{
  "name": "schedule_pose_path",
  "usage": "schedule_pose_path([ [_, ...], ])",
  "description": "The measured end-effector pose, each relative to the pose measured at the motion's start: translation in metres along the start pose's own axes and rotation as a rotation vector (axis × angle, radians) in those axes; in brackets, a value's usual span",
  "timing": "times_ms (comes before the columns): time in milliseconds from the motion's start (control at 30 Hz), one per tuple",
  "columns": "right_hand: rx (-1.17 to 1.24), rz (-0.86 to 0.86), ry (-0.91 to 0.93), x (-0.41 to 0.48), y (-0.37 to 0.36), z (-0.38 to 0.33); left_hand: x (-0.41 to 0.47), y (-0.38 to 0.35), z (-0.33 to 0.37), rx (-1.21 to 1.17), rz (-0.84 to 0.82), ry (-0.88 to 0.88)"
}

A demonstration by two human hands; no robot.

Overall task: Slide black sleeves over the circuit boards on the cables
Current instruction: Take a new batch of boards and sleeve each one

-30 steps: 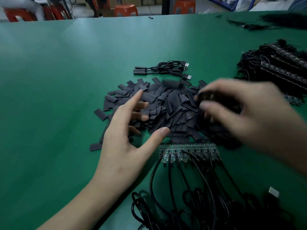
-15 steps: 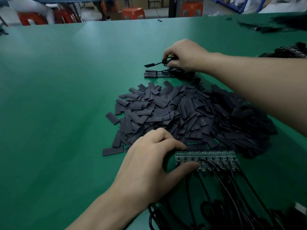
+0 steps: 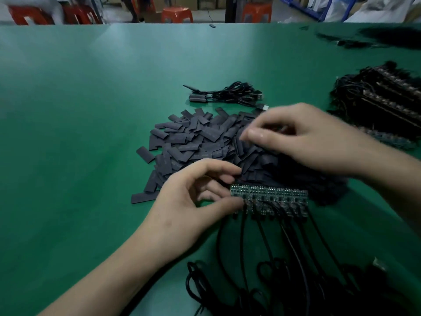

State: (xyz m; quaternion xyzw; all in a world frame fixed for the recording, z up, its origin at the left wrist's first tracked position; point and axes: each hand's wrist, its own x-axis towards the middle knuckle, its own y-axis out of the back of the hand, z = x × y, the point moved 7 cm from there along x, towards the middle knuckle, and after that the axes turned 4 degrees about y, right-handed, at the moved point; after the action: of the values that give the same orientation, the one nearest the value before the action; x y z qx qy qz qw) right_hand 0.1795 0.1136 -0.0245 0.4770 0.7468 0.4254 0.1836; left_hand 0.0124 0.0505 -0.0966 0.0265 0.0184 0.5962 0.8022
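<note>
A plain deep green table (image 3: 91, 133) fills the view. The heap of sleeves (image 3: 193, 137) on it is matt charcoal black, some with faint pale print. The row of circuit boards (image 3: 268, 195) is dark green, speckled with tiny silvery dots. Their cables (image 3: 284, 247) are glossy black. The cable bundle (image 3: 227, 94) farther back is black, with a silver USB plug (image 3: 264, 107). The black stack (image 3: 387, 99) at the right shows brownish stripes. The stools (image 3: 176, 14) beyond the table are orange-red.

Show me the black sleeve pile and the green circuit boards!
pile of flat black sleeves (image 3: 193, 142): head view, middle of the heap.
row of green circuit boards (image 3: 271, 193): head view, middle board's top.
</note>
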Motion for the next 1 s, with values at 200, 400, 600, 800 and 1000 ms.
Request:
schedule_pose_path([
  [200, 0.202, -0.036, -0.064, -0.067, -0.026, -0.002, -0.002, -0.010, 0.004, -0.123, -0.022, 0.007],
  [400, 0.182, 0.053, -0.101, -0.069, -0.039, 0.000, -0.005, -0.010, 0.007, -0.034, 0.052, 0.039],
  [600, 0.157, 0.085, -0.057, -0.066, -0.040, -0.003, -0.002, -0.009, -0.002, -0.093, 0.013, 0.116],
  [800, 0.306, 0.042, 0.018, -0.063, -0.040, -0.001, 0.001, -0.012, -0.008, -0.241, -0.057, 0.176],
  [1000, 0.350, -0.115, -0.019, -0.064, -0.050, 0.005, 0.001, -0.011, -0.001, -0.392, -0.077, 0.081],
])
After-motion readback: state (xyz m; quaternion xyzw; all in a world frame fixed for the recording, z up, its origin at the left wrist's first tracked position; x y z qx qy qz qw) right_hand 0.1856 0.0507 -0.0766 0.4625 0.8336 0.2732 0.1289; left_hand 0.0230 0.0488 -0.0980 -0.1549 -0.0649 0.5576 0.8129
